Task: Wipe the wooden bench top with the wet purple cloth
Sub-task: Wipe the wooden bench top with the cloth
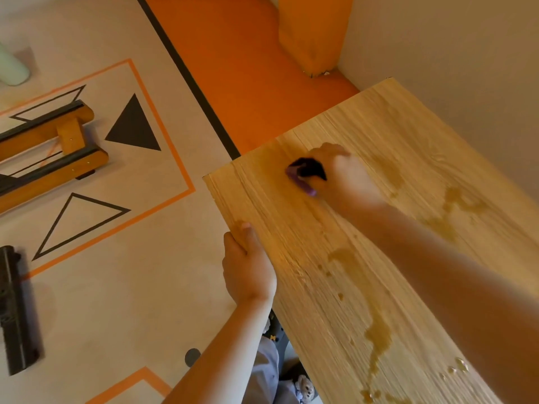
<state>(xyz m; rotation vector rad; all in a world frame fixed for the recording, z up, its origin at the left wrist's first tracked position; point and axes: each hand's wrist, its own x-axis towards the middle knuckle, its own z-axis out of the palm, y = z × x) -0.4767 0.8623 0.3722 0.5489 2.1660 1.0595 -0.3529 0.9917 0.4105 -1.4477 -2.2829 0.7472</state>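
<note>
The wooden bench top (364, 147) runs from the middle of the view to the lower right, with wet streaks and droplets along it. My right hand (347, 173) grips the bunched purple cloth (303, 174) and presses it on the wood near the far left end. My left hand (248, 266) holds the bench's left edge, thumb on top and fingers curled under the board.
A pale wall (466, 68) borders the bench on the right. An orange pillar (312, 33) stands beyond its far end. The patterned floor at left holds a low wooden rack (49, 141), a dark bar (14, 310) and a pale green bottle (11, 68).
</note>
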